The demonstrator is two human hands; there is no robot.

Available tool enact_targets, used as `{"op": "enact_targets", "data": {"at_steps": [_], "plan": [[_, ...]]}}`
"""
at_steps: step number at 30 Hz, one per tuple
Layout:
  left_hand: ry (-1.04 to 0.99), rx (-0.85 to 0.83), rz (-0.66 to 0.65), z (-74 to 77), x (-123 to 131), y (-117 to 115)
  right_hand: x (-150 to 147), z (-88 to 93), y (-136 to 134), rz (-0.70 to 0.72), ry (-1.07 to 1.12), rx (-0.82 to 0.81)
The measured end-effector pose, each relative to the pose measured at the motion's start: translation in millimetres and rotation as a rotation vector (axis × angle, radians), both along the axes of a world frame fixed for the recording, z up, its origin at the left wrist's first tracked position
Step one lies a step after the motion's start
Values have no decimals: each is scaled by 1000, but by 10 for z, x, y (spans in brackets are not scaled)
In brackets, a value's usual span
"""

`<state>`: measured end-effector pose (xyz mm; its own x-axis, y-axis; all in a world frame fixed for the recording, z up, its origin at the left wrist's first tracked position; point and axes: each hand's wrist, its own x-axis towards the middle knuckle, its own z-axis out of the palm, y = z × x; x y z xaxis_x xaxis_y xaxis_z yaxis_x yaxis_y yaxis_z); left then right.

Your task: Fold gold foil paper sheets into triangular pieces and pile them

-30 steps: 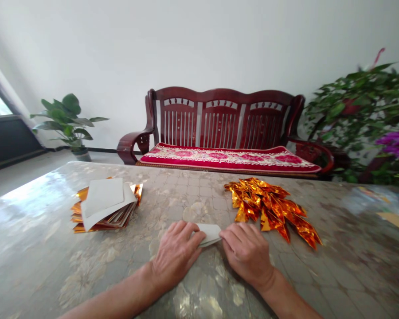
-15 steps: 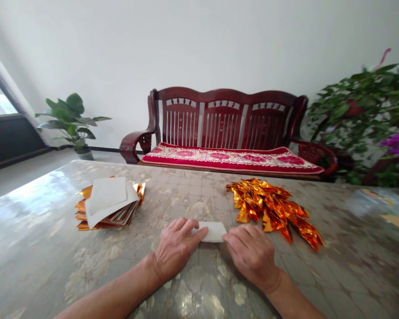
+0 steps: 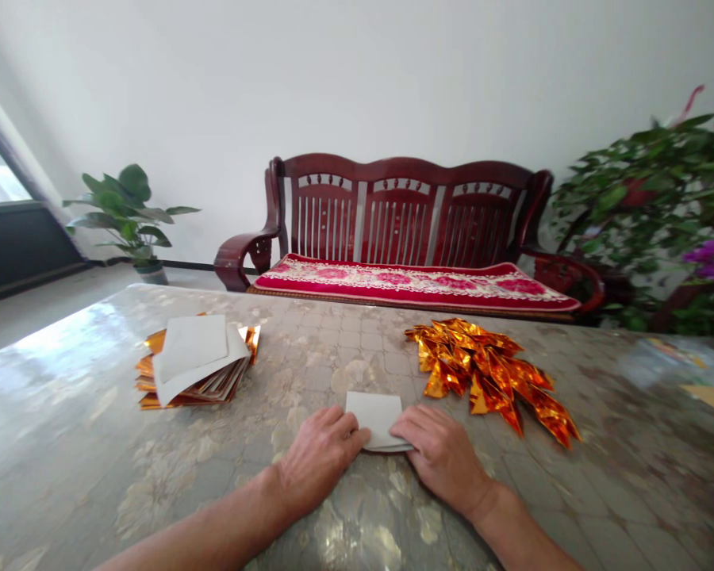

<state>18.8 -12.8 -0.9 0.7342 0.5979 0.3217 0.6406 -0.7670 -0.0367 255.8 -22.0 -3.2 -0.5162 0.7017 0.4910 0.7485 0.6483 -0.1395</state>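
Note:
A sheet of paper [image 3: 374, 414], pale side up, lies in front of me with its near edge folded over. My left hand [image 3: 326, 444] grips the near left corner between thumb and curled fingers. At the near right corner my right hand [image 3: 439, 450] is closed on the same sheet, fingers on top and the thumb out of sight. To the left sits a stack of foil paper sheets [image 3: 196, 357], orange-gold on one side and whitish on the other. Folded orange-gold foil pieces [image 3: 488, 369] lie heaped to the right.
All of this rests on a patterned, shiny table [image 3: 309, 349]. Clear plastic bags [image 3: 672, 361] lie at its right side. Beyond the table stands a dark red wooden bench [image 3: 398, 210] with a red floral cover, flanked by potted plants [image 3: 128, 210].
Earlier the paper was a narrow folded strip; now more of its pale surface shows, reaching closer to me. Both hands have shifted slightly nearer, and the right fingers now lie over the sheet's edge.

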Motion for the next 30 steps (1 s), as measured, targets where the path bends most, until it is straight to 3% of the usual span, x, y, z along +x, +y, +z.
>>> {"op": "enact_targets", "data": {"at_steps": [13, 22, 30], "plan": [[-32, 6, 72, -30, -18, 42, -25, 86, -41, 7, -13, -88], [-62, -166, 145, 46, -31, 44, -73, 41, 4, -94, -84, -155], [-146, -309, 303, 63, -29, 121, -115, 82, 22, -185, -107, -219]]}}
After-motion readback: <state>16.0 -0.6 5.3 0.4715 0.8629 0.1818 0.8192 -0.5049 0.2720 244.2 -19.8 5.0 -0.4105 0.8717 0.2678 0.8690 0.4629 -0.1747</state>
